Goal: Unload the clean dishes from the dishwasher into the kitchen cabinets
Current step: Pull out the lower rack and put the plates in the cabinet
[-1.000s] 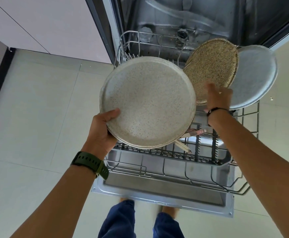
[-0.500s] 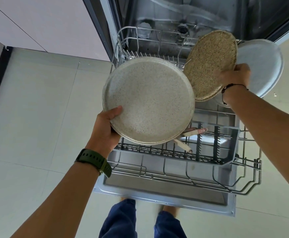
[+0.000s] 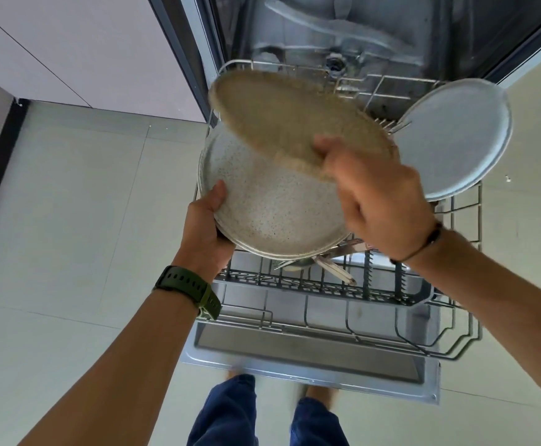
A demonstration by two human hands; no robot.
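Note:
My left hand grips the near left rim of a speckled white plate, held above the pulled-out lower rack. My right hand pinches the near edge of a tan speckled plate, which hangs tilted over the far half of the white plate and overlaps it. A pale blue-grey plate stands upright in the rack at the right. Cutlery lies in the dark basket below the white plate.
The open dishwasher door lies flat in front of my legs. The tub with its spray arm is behind the rack. Pale cabinet fronts stand at the left over a light tiled floor.
My right hand lifted the tan plate out of the rack and swung it left, over the white plate. The left hand kept its grip on the white plate.

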